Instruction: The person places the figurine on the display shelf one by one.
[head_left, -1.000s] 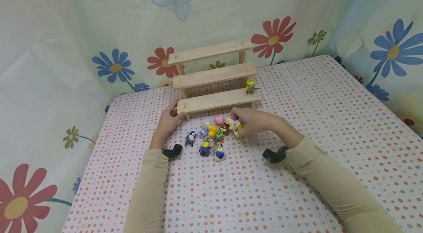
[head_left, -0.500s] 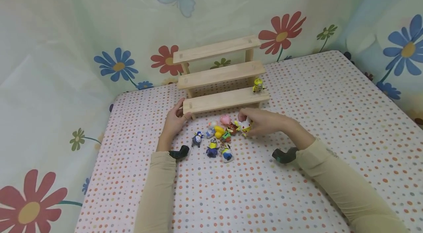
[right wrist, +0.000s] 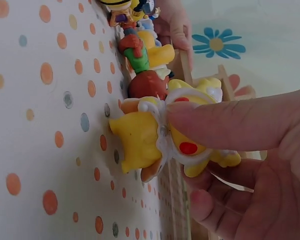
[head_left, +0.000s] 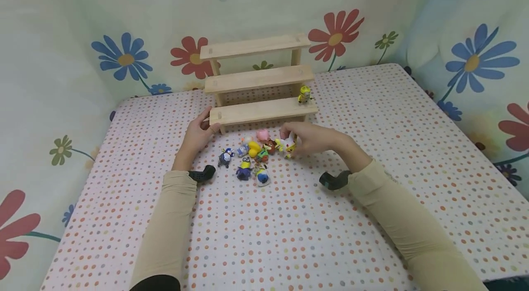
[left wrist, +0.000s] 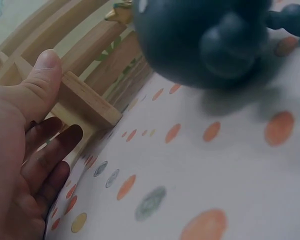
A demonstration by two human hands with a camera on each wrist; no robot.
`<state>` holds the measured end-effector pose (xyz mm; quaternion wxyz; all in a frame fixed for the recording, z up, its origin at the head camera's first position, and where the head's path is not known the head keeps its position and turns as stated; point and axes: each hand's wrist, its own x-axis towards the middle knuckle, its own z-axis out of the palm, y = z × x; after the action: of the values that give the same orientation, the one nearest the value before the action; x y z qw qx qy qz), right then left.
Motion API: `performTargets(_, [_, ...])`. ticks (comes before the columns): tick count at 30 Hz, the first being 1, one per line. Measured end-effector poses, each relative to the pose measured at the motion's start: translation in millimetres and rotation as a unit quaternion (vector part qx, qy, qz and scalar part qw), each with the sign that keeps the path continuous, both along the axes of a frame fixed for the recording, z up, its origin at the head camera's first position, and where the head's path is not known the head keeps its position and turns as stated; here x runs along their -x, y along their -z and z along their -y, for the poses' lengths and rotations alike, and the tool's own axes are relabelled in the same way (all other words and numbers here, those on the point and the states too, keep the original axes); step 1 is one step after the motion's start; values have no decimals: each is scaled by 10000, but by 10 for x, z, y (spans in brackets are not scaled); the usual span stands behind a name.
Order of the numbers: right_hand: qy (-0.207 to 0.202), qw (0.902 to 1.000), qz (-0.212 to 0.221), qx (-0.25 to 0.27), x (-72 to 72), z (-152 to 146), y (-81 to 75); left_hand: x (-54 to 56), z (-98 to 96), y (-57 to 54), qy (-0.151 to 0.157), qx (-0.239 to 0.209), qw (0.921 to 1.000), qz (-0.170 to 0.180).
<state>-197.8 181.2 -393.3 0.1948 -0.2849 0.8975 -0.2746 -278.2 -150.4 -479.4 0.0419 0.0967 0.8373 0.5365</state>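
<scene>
In the head view my left hand (head_left: pixel 197 135) grips the left end of the lowest step of a three-tier wooden display shelf (head_left: pixel 260 112), thumb in front and fingers behind. The left wrist view has that thumb against the board's end, the fingers bent below. My right hand (head_left: pixel 314 137) pinches a yellow and white toy figurine (head_left: pixel 286 145) with red cheeks between thumb and fingers. It lies tipped, close to the cloth, in the right wrist view. Beside it are a brown figurine (head_left: pixel 270 146), a green one (head_left: pixel 261 156) and a pink one (head_left: pixel 262 134).
A yellow minion figurine (head_left: pixel 304 94) stands on the lowest step's right end. Several more lie before the shelf, including a purple-clad minion (head_left: pixel 244 169), a blue and white figurine (head_left: pixel 262 175) and a dark blue one (head_left: pixel 225 158). Dotted cloth (head_left: pixel 264 236) covers the table.
The head view has shifted. My right hand keeps its pinch on the yellow and white figurine, which has turned and tipped. My left hand stays at the shelf's end.
</scene>
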Motion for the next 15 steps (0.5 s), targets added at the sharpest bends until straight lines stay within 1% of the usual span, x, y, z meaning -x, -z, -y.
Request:
performTargets(3, [71,9999,76,5,-2,-33,76,38,-16,66,85,143,9998,130])
performTargets(7, [171,9998,57,-23,-11,-83,123,44,-55,135,113,146,9995,262])
performTargets(10, [250,9996,-69,50,2,-106,88,29,-65,114,18,64,9999,156])
performTargets(13, [338,9989,-274,146,34,-125,38,9,-53,67,-84,-5,10000,19])
performTargets(15, [397,9980,-448,182,46,-152,10,-13,-42,40,-135,51,9999,39])
